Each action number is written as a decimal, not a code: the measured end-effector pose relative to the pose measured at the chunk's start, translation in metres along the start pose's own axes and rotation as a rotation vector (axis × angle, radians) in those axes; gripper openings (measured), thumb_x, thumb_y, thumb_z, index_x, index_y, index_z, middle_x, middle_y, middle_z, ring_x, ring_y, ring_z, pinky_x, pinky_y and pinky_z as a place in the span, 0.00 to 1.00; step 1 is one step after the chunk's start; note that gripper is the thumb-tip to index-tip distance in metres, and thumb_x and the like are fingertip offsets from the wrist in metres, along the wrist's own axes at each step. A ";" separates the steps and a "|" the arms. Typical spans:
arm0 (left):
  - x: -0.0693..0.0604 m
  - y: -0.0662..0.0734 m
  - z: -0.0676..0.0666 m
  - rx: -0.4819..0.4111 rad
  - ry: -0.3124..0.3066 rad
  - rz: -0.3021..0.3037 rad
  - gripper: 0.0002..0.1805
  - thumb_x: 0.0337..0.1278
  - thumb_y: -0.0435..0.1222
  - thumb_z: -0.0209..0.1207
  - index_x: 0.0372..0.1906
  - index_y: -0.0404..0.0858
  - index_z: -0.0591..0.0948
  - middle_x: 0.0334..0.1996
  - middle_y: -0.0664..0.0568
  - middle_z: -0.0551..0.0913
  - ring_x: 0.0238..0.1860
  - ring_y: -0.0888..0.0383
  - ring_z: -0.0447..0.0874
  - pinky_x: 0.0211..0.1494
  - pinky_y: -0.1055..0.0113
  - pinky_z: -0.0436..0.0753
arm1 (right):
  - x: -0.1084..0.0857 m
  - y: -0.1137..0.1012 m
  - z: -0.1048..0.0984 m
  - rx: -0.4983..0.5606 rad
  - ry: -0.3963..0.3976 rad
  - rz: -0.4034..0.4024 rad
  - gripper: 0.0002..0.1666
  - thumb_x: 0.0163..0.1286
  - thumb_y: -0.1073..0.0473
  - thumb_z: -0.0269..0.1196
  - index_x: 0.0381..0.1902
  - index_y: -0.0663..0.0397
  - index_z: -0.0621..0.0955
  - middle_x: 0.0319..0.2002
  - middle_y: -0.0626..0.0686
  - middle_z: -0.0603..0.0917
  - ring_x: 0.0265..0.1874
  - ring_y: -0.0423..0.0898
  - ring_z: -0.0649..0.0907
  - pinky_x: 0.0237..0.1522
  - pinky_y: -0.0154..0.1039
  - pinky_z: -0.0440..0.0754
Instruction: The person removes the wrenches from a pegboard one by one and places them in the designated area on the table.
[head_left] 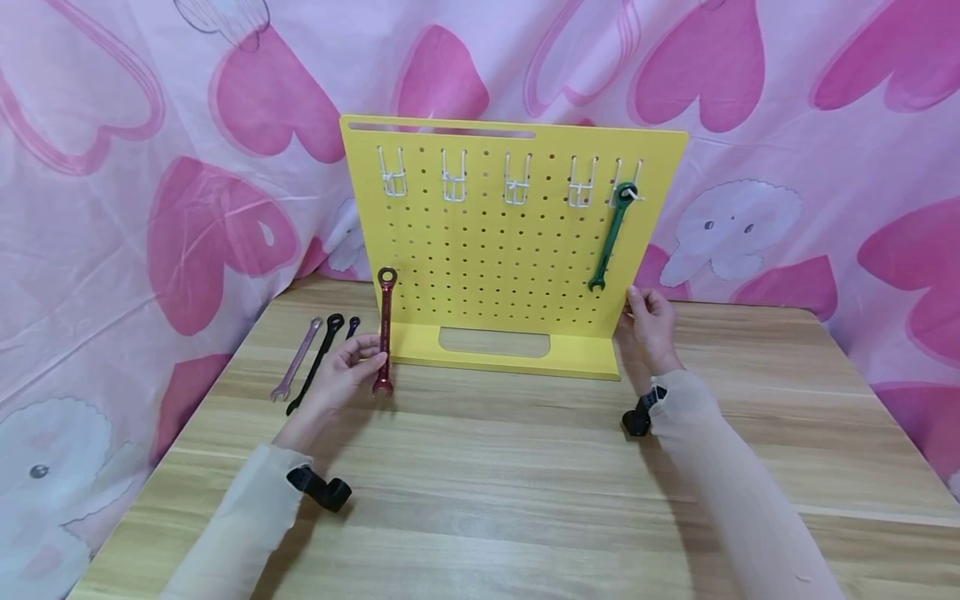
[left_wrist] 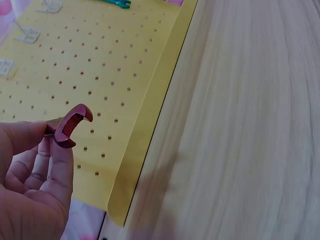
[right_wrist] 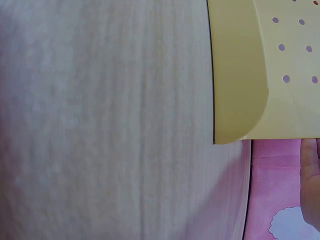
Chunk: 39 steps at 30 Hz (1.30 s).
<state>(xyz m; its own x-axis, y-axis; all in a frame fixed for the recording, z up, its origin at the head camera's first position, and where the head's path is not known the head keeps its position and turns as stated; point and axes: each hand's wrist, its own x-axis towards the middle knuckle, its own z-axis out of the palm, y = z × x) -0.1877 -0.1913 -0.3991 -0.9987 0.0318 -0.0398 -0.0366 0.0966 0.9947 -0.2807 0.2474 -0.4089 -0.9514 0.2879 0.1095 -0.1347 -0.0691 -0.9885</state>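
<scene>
My left hand (head_left: 348, 371) pinches a red combination wrench (head_left: 386, 321) between thumb and fingers, its ring end up, near the left edge of a yellow pegboard (head_left: 487, 267). In the left wrist view the red wrench's open jaw points toward the camera. My right hand (head_left: 654, 327) touches the board's right edge; part of its fingers is hidden there. In the right wrist view only a strip of this hand (right_wrist: 310, 185) shows, its visible finger fairly straight. A green wrench (head_left: 611, 237) hangs from the rightmost white hook (head_left: 628, 179).
Left of the board, a pink wrench (head_left: 297, 358), a black wrench (head_left: 321, 354) and a small dark purple wrench (head_left: 353, 326) lie on the wooden table (head_left: 495, 475). Several more white hooks (head_left: 453, 177) line the board's top. A pink patterned cloth (head_left: 525, 50) hangs behind.
</scene>
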 end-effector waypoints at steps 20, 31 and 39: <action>-0.012 -0.011 -0.058 -0.222 -0.007 -0.119 0.11 0.62 0.29 0.55 0.35 0.50 0.81 0.26 0.61 0.81 0.23 0.68 0.78 0.25 0.76 0.80 | -0.003 -0.015 0.005 0.009 0.020 0.037 0.12 0.70 0.57 0.55 0.34 0.64 0.74 0.33 0.51 0.77 0.35 0.40 0.79 0.39 0.30 0.83; -0.015 -0.015 -0.080 -0.252 0.011 -0.153 0.13 0.63 0.29 0.55 0.31 0.52 0.82 0.26 0.61 0.81 0.26 0.69 0.79 0.27 0.77 0.79 | -0.005 -0.019 0.005 0.006 0.007 0.043 0.13 0.70 0.57 0.54 0.37 0.65 0.74 0.34 0.51 0.77 0.35 0.41 0.80 0.40 0.31 0.83; -0.013 -0.021 -0.102 -0.228 0.023 -0.109 0.17 0.62 0.28 0.55 0.30 0.55 0.84 0.28 0.65 0.82 0.29 0.72 0.78 0.31 0.80 0.78 | -0.005 -0.019 0.005 0.006 -0.005 0.014 0.11 0.70 0.57 0.54 0.35 0.61 0.75 0.32 0.49 0.78 0.35 0.40 0.80 0.39 0.31 0.83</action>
<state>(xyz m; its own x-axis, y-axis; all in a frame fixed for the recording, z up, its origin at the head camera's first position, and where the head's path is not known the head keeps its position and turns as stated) -0.1772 -0.2951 -0.4097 -0.9889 0.0103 -0.1482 -0.1483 -0.1289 0.9805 -0.2749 0.2425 -0.3902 -0.9546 0.2821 0.0960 -0.1229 -0.0791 -0.9893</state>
